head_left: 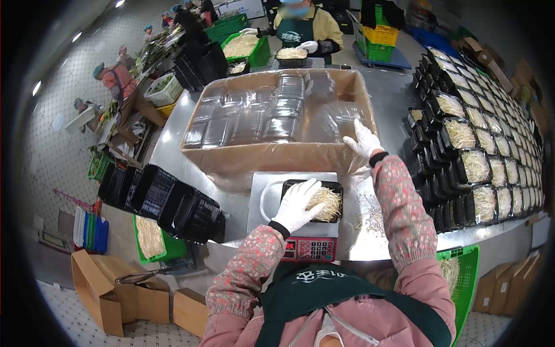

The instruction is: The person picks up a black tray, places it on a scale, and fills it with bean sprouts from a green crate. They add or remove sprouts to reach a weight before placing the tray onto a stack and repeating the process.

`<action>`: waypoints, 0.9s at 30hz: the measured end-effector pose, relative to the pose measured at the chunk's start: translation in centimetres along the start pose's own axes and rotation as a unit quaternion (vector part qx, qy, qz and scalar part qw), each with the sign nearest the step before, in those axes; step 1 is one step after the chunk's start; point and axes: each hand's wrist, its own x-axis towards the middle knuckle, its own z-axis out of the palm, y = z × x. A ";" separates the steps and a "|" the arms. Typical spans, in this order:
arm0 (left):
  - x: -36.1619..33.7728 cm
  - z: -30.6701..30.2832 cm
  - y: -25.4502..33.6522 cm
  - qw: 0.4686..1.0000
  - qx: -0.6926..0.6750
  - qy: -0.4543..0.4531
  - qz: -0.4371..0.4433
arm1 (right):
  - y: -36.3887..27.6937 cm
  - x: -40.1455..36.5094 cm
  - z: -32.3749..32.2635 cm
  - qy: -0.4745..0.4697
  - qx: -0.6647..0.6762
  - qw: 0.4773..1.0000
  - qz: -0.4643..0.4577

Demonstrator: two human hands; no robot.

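My white-gloved left hand (298, 205) lies over the left side of a black tray (340, 215) of bean sprouts (327, 202), its fingers stretched out across the sprouts. The tray rests on a digital scale (263, 199) with a red keypad panel (312, 249). My right hand (363, 139), gloved in white too, reaches over the right front rim of a large cardboard box (248, 157). Its fingers are extended beside clear plastic lids (335, 120) in that box; I cannot make out whether they touch one.
Stacked trays of sprouts (462, 134) cover the table's right side. Black trays (165, 199) stand nested at left. Green crates (462, 289) flank me, and cardboard boxes (118, 292) lie on the floor. Across the table a co-worker (306, 32) holds a filled tray (291, 54).
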 end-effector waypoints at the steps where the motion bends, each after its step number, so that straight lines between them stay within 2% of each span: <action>1: -0.4 -0.3 0.1 0.999 -0.006 0.038 -0.001 | -0.9 1.6 -2.2 -0.247 0.025 0.964 0.099; 2: -0.8 -0.7 0.2 0.997 -0.015 0.070 -0.008 | -0.7 2.8 -2.7 -0.315 0.133 0.938 0.058; 4: -1.6 -1.9 0.4 0.990 -0.034 0.136 -0.021 | -3.1 3.0 -5.4 -0.313 0.147 0.933 0.101; 5: -2.1 -3.0 0.4 0.984 0.001 0.178 -0.010 | -3.6 2.9 -5.6 -0.289 0.132 0.943 0.095; 7: -3.7 -3.7 -0.2 0.969 -0.086 0.206 -0.105 | -4.1 2.4 -6.4 -0.243 0.105 0.962 0.073; 9: -5.3 -4.5 -0.2 0.927 -0.194 0.232 -0.220 | -3.9 2.1 -6.4 -0.196 0.102 0.973 0.061; 12: -8.4 -4.5 -3.0 0.912 -0.183 0.273 -0.247 | -2.8 1.6 -6.7 -0.047 0.047 0.997 -0.051; 14: -8.9 -5.4 -2.3 0.864 -0.284 0.312 -0.274 | -2.9 1.6 -9.7 0.101 0.057 0.989 -0.089; 15: -9.3 -5.5 -2.7 0.829 -0.343 0.331 -0.292 | -3.1 1.7 -11.3 0.197 0.133 0.965 -0.112; 16: -9.7 -5.4 -2.9 0.789 -0.400 0.349 -0.310 | -4.3 1.4 -14.0 0.196 0.179 0.962 -0.058; 17: -9.4 -5.7 -2.6 0.782 -0.407 0.366 -0.299 | -4.7 0.9 -14.9 0.208 0.321 0.924 -0.017; 18: -9.0 -6.3 -1.8 0.771 -0.425 0.368 -0.300 | -5.2 0.4 -15.8 0.216 0.456 0.863 0.024; 20: -7.6 -7.1 0.1 0.750 -0.459 0.372 -0.298 | -8.8 -2.4 -19.6 0.126 0.567 0.807 0.105; 22: -6.3 -6.8 1.8 0.752 -0.500 0.339 -0.263 | -12.2 -5.9 -19.5 0.035 0.662 0.739 0.124; 23: -5.6 -6.9 3.2 0.758 -0.520 0.315 -0.237 | -13.7 -7.8 -19.0 -0.007 0.658 0.739 0.148; 24: -5.1 -6.7 4.1 0.762 -0.539 0.290 -0.210 | -14.5 -10.0 -17.8 -0.062 0.692 0.705 0.143; 26: -5.2 -5.2 3.7 0.797 -0.492 0.230 -0.263 | -15.8 -13.9 -14.9 -0.105 0.728 0.657 0.166; 27: -5.6 -4.8 3.4 0.806 -0.478 0.185 -0.296 | -16.0 -15.5 -14.1 -0.113 0.720 0.661 0.181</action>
